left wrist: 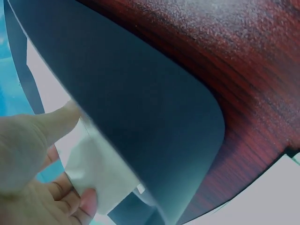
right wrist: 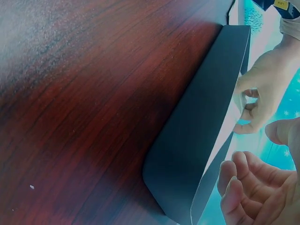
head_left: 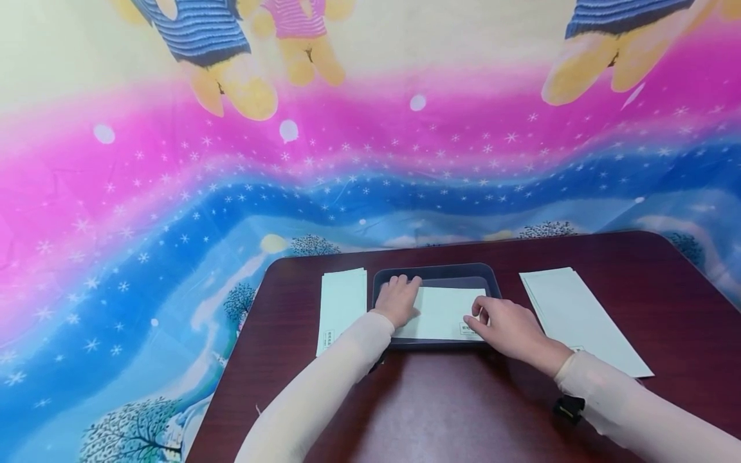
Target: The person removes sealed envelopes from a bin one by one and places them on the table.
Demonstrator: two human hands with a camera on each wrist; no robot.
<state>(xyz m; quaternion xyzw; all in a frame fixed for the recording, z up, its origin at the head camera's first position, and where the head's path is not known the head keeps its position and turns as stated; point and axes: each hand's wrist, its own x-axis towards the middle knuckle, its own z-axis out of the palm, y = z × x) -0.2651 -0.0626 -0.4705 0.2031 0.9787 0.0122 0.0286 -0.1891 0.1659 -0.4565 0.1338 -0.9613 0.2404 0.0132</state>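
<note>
A pale envelope [head_left: 446, 312] with a small printed box at its lower right corner lies lengthwise in a dark, shallow tray [head_left: 492, 276]. At its left end, my left hand [head_left: 398, 299] grips the envelope; in the left wrist view the thumb [left wrist: 63, 119] is on the paper and the fingers [left wrist: 70, 201] curl at its edge, beside the tray wall. Over the tray's right end, my right hand [head_left: 506, 325] has loosely bent fingers. The right wrist view shows its thumb [right wrist: 281, 131] apart from the fingers [right wrist: 248, 183], with nothing between them.
Left of the tray lies a small stack of pale envelopes [head_left: 343, 299], partly behind the left sleeve. Another stack of envelopes [head_left: 579, 308] lies slanted to the right. All rest on a dark red wooden table [head_left: 440, 399], with a colourful printed cloth [head_left: 370, 148] hanging behind.
</note>
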